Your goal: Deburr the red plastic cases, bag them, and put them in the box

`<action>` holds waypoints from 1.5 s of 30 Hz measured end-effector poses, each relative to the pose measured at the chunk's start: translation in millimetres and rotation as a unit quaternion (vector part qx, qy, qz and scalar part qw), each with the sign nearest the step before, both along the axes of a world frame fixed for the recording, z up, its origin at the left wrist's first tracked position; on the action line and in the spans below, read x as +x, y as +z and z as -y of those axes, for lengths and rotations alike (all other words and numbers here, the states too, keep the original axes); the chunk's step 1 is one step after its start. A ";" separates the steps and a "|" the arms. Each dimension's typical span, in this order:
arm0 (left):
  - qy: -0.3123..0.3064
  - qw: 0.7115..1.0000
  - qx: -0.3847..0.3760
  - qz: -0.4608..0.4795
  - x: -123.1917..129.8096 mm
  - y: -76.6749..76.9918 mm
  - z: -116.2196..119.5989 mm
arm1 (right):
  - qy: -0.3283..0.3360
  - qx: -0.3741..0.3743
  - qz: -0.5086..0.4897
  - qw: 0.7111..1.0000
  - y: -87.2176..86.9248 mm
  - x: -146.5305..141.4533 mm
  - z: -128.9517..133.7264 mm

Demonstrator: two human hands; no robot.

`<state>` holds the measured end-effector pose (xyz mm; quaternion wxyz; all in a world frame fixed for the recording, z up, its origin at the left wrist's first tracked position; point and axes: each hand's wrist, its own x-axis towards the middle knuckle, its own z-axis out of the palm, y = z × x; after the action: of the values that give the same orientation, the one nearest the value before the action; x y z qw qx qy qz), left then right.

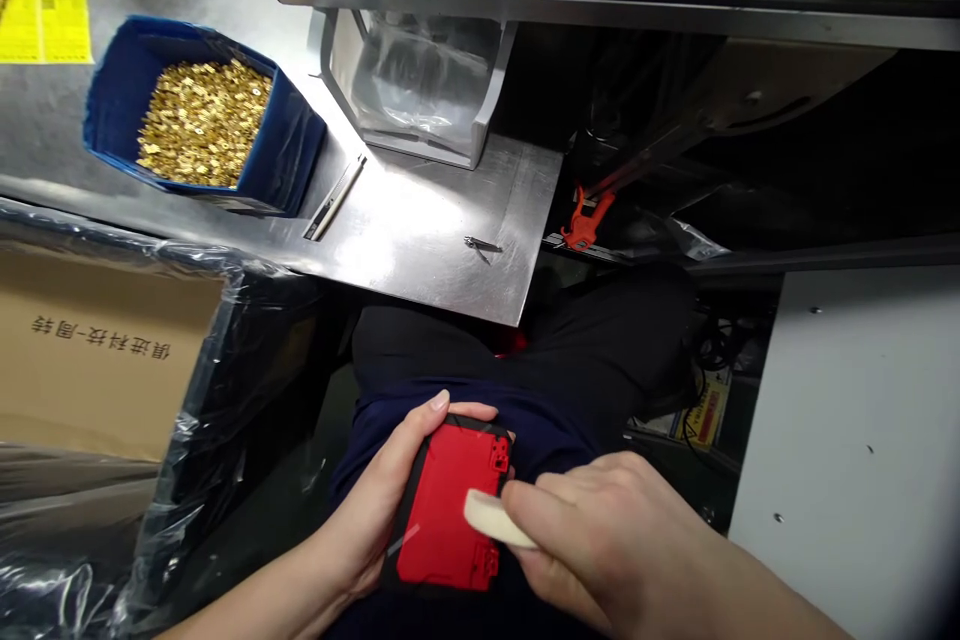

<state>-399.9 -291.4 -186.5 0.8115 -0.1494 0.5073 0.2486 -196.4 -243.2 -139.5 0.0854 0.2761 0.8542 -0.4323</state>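
The left hand's grip [380, 488] holds the edges of a black-rimmed red panel [440, 508]; over the panel, the right hand's grip [606, 528] clenches a cream-coloured tool [493, 519].

a factory workshop — metal worktop [412, 245], blue bin [296, 145] of small gold-coloured parts [206, 125], printed cardboard [97, 385], yellow warning label [705, 417]

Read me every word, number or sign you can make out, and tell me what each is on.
"俱进科技-周转": upside down on the brown cardboard at the left.
A warning triangle: on the yellow label low at the right; its wording is too small to read surely.
Yellow paper, top left: print too small to read.
Red panel: no readable text.
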 end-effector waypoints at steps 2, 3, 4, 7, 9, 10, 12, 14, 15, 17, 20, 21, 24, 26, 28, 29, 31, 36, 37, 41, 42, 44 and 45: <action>-0.002 1.000 -0.005 -0.003 1.4 -0.7 -0.4 | -0.001 0.005 -0.012 1.000 -0.7 -2.8 1.4; 0.000 1.000 -0.011 0.003 1.7 -1.1 -0.4 | -0.003 0.005 -0.013 1.000 -1.2 -3.5 1.7; 0.003 1.000 -0.018 0.012 1.7 -1.4 -0.3 | -0.006 0.002 -0.010 1.000 -1.7 -3.5 1.8; 0.012 0.999 -0.021 0.030 0.0 -2.0 1.1 | -0.014 -0.018 0.010 1.000 -2.9 -0.6 2.8; 0.011 1.000 -0.005 0.026 -0.9 -2.5 2.1 | -0.006 -0.026 0.001 1.000 -3.9 0.7 4.2; 0.010 1.000 0.003 0.024 -1.0 -2.8 2.4 | 0.001 -0.027 -0.009 1.000 -4.4 0.7 4.5; 0.009 1.000 0.006 0.026 -0.8 -3.3 2.5 | 0.000 -0.023 -0.020 1.000 -4.7 0.6 3.7; 0.009 0.999 -0.004 0.034 -0.4 -3.7 2.2 | -0.017 -0.029 -0.003 0.999 -3.9 0.8 1.2; 0.008 0.999 -0.009 0.039 -0.2 -3.7 2.1 | -0.022 -0.035 0.008 0.999 -3.2 1.1 0.0; 0.005 0.999 -0.009 0.035 0.3 -3.8 1.8 | -0.016 -0.039 0.013 0.999 -2.0 1.1 -0.9; 0.006 1.000 0.005 0.016 1.6 -3.9 1.5 | 0.012 -0.033 -0.009 0.999 -1.8 0.2 0.3; 0.007 1.000 0.004 0.015 1.9 -4.0 1.3 | 0.009 -0.028 -0.010 1.000 -2.1 0.2 0.5; 0.009 1.000 -0.017 0.023 2.1 -4.2 0.8 | -0.022 -0.016 0.014 1.000 -2.8 2.0 -0.2; 0.012 0.999 -0.025 0.026 1.9 -4.1 0.6 | -0.020 -0.009 0.015 1.000 -2.9 2.7 0.1; 0.017 0.999 -0.015 0.023 1.7 -3.7 0.5 | 0.001 -0.006 -0.010 1.000 -3.4 1.7 1.1; 0.021 0.999 -0.009 0.022 1.5 -3.6 0.6 | 0.006 -0.005 -0.022 1.000 -3.8 0.9 1.4; 0.024 0.999 -0.006 0.021 1.1 -3.2 0.8 | -0.007 0.001 -0.027 1.000 -4.7 -0.3 1.3; 0.020 0.999 -0.010 0.025 0.6 -3.0 0.4 | -0.021 0.009 -0.009 1.000 -4.9 0.7 2.5; 0.021 1.000 -0.003 0.023 0.9 -3.1 0.0 | -0.014 0.009 -0.020 1.000 -5.0 0.6 3.3; 0.020 1.000 -0.002 0.016 1.4 -3.6 -2.4 | -0.033 0.018 -0.022 0.999 -5.1 1.0 3.2; 0.016 1.000 -0.008 0.015 1.2 -3.6 -2.9 | -0.043 0.020 -0.007 0.999 -4.7 1.5 2.7; 0.012 1.000 -0.017 0.015 0.7 -3.3 -3.5 | -0.048 0.024 0.008 0.999 -3.4 1.8 2.4; 0.013 1.000 -0.016 0.016 0.6 -3.1 -3.7 | -0.041 0.025 0.002 0.999 -2.8 1.3 2.7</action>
<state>-399.3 -287.8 -189.5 0.8135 -0.1728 0.4966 0.2484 -195.1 -245.9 -142.3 0.0623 0.3142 0.8523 -0.4134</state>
